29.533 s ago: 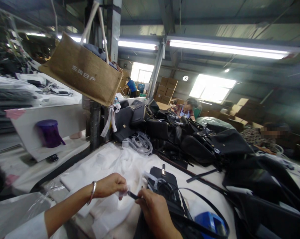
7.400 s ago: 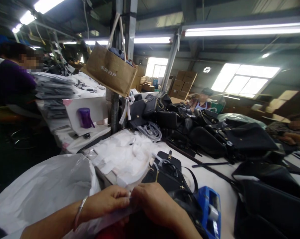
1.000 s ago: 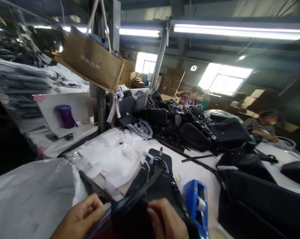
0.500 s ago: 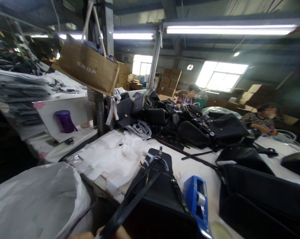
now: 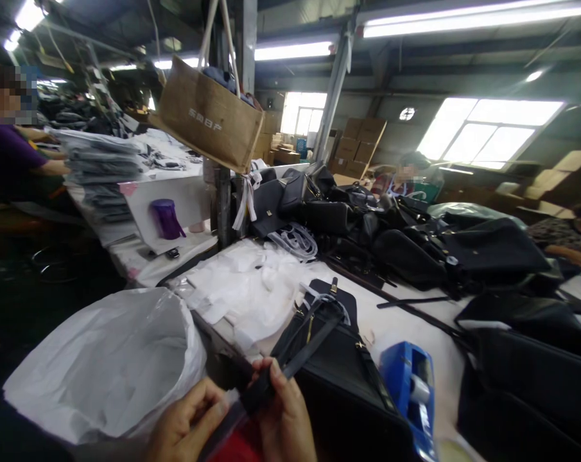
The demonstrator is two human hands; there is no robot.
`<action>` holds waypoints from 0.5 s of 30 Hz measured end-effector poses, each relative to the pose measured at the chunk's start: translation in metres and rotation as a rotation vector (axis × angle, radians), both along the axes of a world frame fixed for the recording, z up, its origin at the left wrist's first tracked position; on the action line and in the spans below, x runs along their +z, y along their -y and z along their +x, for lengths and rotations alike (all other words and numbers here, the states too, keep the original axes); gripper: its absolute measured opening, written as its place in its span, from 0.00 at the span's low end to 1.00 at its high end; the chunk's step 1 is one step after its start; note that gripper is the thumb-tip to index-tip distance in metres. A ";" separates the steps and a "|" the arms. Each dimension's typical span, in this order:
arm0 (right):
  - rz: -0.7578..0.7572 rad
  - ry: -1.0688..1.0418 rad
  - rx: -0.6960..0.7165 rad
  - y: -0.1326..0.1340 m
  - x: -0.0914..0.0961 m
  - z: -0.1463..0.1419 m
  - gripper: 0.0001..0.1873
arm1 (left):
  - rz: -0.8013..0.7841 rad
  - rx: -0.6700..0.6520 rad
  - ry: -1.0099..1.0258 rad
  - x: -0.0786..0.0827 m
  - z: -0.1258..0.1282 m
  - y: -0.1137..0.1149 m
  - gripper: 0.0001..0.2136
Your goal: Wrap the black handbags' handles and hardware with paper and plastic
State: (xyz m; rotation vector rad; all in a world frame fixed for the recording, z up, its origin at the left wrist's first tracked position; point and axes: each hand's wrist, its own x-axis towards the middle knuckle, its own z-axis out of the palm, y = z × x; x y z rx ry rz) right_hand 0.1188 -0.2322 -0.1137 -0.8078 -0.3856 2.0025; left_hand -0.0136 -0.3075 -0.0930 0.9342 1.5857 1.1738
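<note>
A black backpack (image 5: 338,359) with gold-coloured fittings lies on the white table in front of me. From its top, black straps (image 5: 314,346) run down toward my body. My right hand (image 5: 287,410) is closed around the strap ends at the bottom middle. Beside it, my left hand (image 5: 189,417) pinches a pale translucent strip (image 5: 231,399) at the strap's end; the fingertips hide part of it. Just right of the backpack stands a blue tape dispenser (image 5: 408,385) with a roll in it.
A large white sack (image 5: 107,359) gapes open at the left. White wrapping sheets (image 5: 256,282) cover the table beyond it. Black bags (image 5: 396,250) are heaped at the back and right. A brown tote (image 5: 208,119) hangs from a post. People work at left and right.
My view has swung left, bringing a person in purple into sight. Both hands have come up into view with the strap ends, and the left now pinches the pale strip.
</note>
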 end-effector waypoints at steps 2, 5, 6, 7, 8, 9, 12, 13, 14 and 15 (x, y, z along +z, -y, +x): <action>-0.001 0.020 -0.009 0.002 -0.005 -0.007 0.22 | 0.018 0.002 0.062 0.001 0.003 -0.007 0.19; -0.012 0.045 0.045 0.008 -0.014 -0.013 0.25 | 0.022 -0.009 0.151 0.003 0.007 -0.021 0.18; -0.020 0.043 0.060 0.008 -0.014 -0.012 0.25 | 0.016 -0.027 0.164 0.003 0.007 -0.024 0.18; -0.026 0.039 0.059 0.006 -0.013 -0.009 0.26 | 0.007 -0.049 0.166 0.002 0.006 -0.027 0.18; -0.039 0.030 0.050 0.003 -0.010 -0.004 0.27 | -0.005 -0.074 0.161 0.001 0.005 -0.030 0.18; -0.060 0.015 0.036 -0.001 -0.006 0.000 0.28 | -0.016 -0.096 0.152 0.000 0.003 -0.032 0.18; -0.110 -0.041 -0.011 -0.014 0.005 0.005 0.31 | -0.034 -0.126 0.137 0.000 0.000 -0.037 0.18; -0.102 -0.053 -0.036 -0.017 0.006 0.002 0.29 | -0.034 -0.122 0.136 0.002 0.000 -0.040 0.18; -0.079 -0.061 -0.064 -0.018 0.004 -0.004 0.27 | -0.031 -0.114 0.138 0.004 0.001 -0.043 0.19; -0.046 -0.064 -0.102 -0.019 0.000 -0.012 0.26 | -0.022 -0.110 0.144 0.006 0.002 -0.047 0.20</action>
